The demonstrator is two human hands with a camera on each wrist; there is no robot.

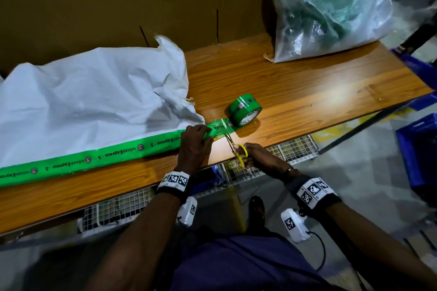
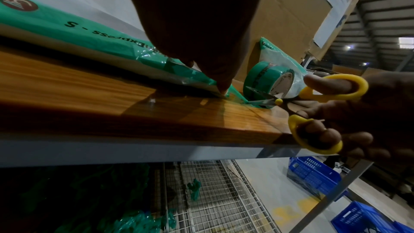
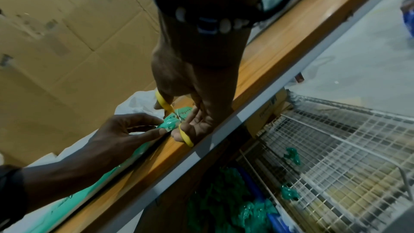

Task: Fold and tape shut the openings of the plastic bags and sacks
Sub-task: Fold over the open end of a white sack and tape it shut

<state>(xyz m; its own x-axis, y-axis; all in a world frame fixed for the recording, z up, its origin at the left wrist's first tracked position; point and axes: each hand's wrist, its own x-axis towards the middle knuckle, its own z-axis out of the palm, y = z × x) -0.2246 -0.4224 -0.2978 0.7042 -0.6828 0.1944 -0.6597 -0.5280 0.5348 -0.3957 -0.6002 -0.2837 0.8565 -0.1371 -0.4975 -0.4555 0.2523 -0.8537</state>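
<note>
The left hand (image 1: 194, 143) presses its fingertips on the glossy green printed tape (image 1: 99, 157) that runs along the folded edge of the crinkled white woven sack (image 1: 89, 92), which spreads away to that hand's left. Just right of it, the right hand (image 1: 259, 156) grips yellow-looped scissors (image 1: 236, 149), the thin steel blades parted astride the tape strip. Just beyond the blades stands the round tape roll (image 1: 245, 113) on the grained wooden table (image 1: 307, 92). Farther right, a filmy clear bag (image 1: 331, 19), green-taped on top, leans against the cardboard.
</note>
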